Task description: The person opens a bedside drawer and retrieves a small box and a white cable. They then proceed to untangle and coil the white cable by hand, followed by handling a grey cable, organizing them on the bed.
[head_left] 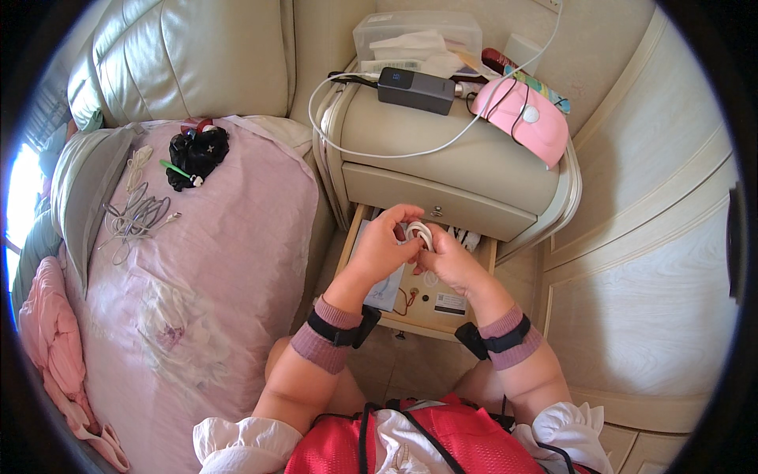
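Between my two hands is a small coil of white cable [419,231], held above the pulled-out lower drawer [431,323] of a nightstand. My left hand [382,246] grips the coil's left side with curled fingers. On the right side, the fingers and thumb of my right hand [447,258] pinch it. Below them in the drawer lie a pale blue box [385,294], a thin red cord [405,302], a small black round piece [425,298] and a white card [450,304] bearing print. A black-and-white item [466,238] is partly hidden behind my right hand.
On the nightstand [379,133] stand a dark power bank [416,90] with a white cable [408,156], a pink case [521,115] and a clear plastic box [417,23]. The bed [249,237] at left holds grey cables [139,213] and a black bag [198,151]. A wardrobe [645,308] flanks the right.
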### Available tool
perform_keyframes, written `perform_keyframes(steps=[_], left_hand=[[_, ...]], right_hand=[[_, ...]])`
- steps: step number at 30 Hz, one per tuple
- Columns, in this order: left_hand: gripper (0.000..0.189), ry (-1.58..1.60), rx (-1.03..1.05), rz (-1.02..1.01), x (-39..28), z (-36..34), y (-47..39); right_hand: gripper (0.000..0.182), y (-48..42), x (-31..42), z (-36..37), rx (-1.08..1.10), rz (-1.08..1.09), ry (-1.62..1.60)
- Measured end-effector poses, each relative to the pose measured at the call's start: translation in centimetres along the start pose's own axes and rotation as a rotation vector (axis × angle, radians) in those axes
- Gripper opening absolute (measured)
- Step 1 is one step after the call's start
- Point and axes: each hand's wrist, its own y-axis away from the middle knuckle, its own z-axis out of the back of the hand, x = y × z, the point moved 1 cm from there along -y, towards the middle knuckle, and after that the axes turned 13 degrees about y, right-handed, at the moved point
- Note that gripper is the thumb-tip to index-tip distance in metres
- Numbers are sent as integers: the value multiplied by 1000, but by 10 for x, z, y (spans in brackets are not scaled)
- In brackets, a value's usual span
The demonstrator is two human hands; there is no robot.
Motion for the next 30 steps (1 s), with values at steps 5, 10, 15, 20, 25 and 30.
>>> perform_keyframes(steps=[5,10,15,20,25,30], left_hand=[[33,63,-24,76,0,-2,1],[26,195,-105,68,8,4,-1],[24,325,-129,167,6,14,-2],[29,413,-130,152,3,10,0],[36,394,51,274,0,0,1],[36,297,313,321,16,-11,6]], right_hand=[[28,1,-3,-5,5,-8,-31],[18,3,4,-1,31,3,-66],[12,3,0,7,78,-48,-43],[15,3,3,6,37,-101,-239],[15,0,3,18,-24,-31,-675],[16,-4,-1,24,-98,-8,-859]])
